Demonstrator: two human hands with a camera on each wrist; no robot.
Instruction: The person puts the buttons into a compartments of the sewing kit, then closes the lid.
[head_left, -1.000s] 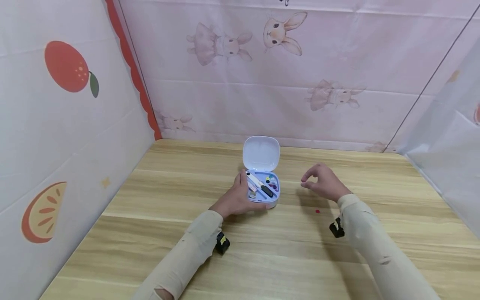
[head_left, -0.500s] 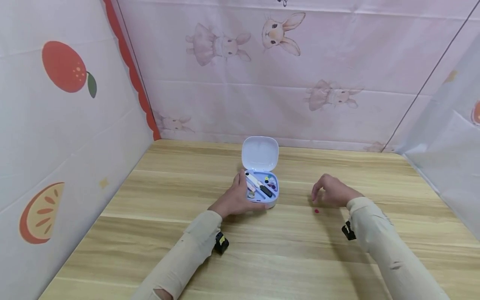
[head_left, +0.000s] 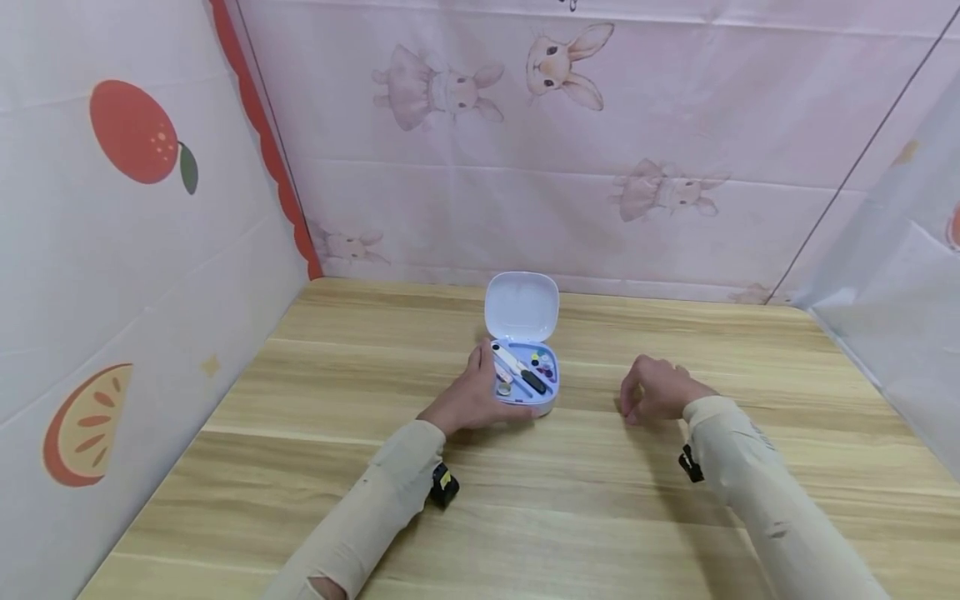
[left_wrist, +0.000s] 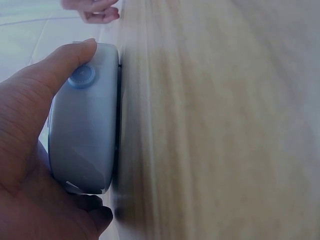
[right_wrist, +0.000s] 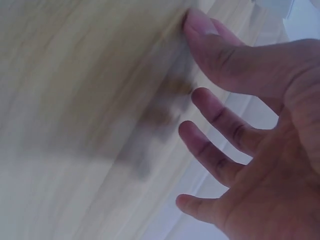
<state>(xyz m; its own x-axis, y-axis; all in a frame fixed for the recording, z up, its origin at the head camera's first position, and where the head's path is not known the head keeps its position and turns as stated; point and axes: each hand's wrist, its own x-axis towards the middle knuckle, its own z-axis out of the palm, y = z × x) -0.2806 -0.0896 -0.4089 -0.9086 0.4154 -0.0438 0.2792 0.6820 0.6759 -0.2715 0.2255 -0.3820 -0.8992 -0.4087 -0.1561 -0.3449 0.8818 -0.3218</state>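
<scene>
A small sewing box (head_left: 547,407) stands on the table with its white lid (head_left: 522,305) raised. My left hand (head_left: 474,402) grips its left and front sides; in the left wrist view the thumb lies by a round blue catch (left_wrist: 82,75). Inside are a white tool with a black end (head_left: 533,382), a small round metallic item (head_left: 504,388) and several coloured buttons (head_left: 545,367). Right of the box, my right hand (head_left: 660,389) pinches at the tabletop where a small red button lay. Its fingertips hide most of it; a red spot (left_wrist: 116,16) shows there in the left wrist view.
The wood-grain table (head_left: 525,517) runs back to a pink rabbit-print curtain (head_left: 480,208). A white fruit-print curtain (head_left: 165,275) borders the left side, and another pale sheet (head_left: 892,300) the right. Both wrists carry black cameras (head_left: 445,486).
My right hand has moved right and down onto the red button, and its fingers now cover it. The left hand and the box have stayed in place.
</scene>
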